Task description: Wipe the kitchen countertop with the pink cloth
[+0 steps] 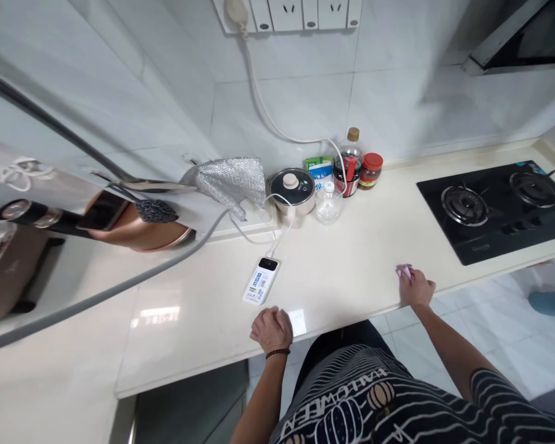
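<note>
- Head view: the right hand [415, 288] is closed, its fingers bent together around a small crumpled purple cloth [405, 270], whose material is too small to tell for certain.
- The cloth pokes out on the far side of that hand, pressed between the fingers and the countertop [346, 265], close to its front edge and just left of the stove's near left corner.
- The left hand [272, 330], a dark bracelet [278, 352] at its wrist, rests on the countertop's front edge with the fingers curled together into a loose fist; whether something lies inside the curl cannot be told.
- The cloth is well apart from the left hand, farther right along the same front edge.
- Just beyond the left hand, near but apart from its knuckles, a white power bank [260, 283] lies flat, its dark end toward the back edge and a white cable [284, 237] running from that end.
- Toward the back edge, well beyond both hands, stand a lidded pot [300, 203], a clear glass bottle [328, 206], a dark sauce bottle [349, 169] and a red-lidded jar [370, 172].
- The black stove [472, 231] sits in the countertop's right part.
</note>
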`<state>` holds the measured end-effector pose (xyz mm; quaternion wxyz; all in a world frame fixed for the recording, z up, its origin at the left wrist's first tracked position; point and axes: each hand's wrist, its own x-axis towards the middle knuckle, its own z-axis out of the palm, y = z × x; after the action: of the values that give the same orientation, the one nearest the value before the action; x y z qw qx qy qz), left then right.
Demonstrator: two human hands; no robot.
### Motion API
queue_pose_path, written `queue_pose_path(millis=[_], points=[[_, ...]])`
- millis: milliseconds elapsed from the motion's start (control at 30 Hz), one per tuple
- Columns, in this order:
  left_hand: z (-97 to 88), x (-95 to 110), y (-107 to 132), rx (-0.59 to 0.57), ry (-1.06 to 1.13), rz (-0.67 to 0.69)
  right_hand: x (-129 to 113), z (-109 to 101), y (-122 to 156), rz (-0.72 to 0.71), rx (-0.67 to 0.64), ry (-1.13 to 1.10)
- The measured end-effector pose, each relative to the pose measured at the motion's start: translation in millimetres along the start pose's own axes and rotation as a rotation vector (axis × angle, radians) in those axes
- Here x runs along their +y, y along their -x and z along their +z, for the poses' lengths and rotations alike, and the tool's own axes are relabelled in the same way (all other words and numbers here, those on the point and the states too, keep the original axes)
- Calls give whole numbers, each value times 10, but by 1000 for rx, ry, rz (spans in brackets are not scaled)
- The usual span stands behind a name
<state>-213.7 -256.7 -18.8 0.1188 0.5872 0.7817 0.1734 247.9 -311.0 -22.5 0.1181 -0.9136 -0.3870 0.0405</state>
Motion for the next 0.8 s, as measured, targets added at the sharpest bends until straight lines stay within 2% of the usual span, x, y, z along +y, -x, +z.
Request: queue_pose_path(millis=[67, 100, 133, 233, 300, 367, 433, 533, 633, 733, 800], points=[[-14, 29, 6, 19, 12, 19, -144, 9, 104, 29, 4, -3], [-18, 44, 9, 34, 20, 33, -281, 35, 217, -16, -21, -18], [-22, 59, 12, 48, 28, 48, -450, 75, 366, -105, -66, -47], [-29, 93, 15, 74, 46, 78, -1050, 246, 923, -526, -253, -215], [-33, 104, 14, 65, 52, 82, -1416, 362, 1265, -737, -327, -305], [-35, 108, 10, 46, 48, 76, -1662, 448, 1493, -903, -378, -326], [-36, 110, 6, 34, 26, 64, -1739, 496, 1584, -1009, -402, -308], [-34, 115, 1, 34, -18, 55, -1512, 491, 1513, -1007, -359, -298], [-32, 117, 1, 37, -30, 66, -977, 387, 1263, -869, -273, -277], [-22, 105, 3, 51, -13, 88, -338, 202, 862, -639, -203, -197], [-8, 88, 3, 63, 4, 100, 38, 70, 543, -402, -145, -146]])
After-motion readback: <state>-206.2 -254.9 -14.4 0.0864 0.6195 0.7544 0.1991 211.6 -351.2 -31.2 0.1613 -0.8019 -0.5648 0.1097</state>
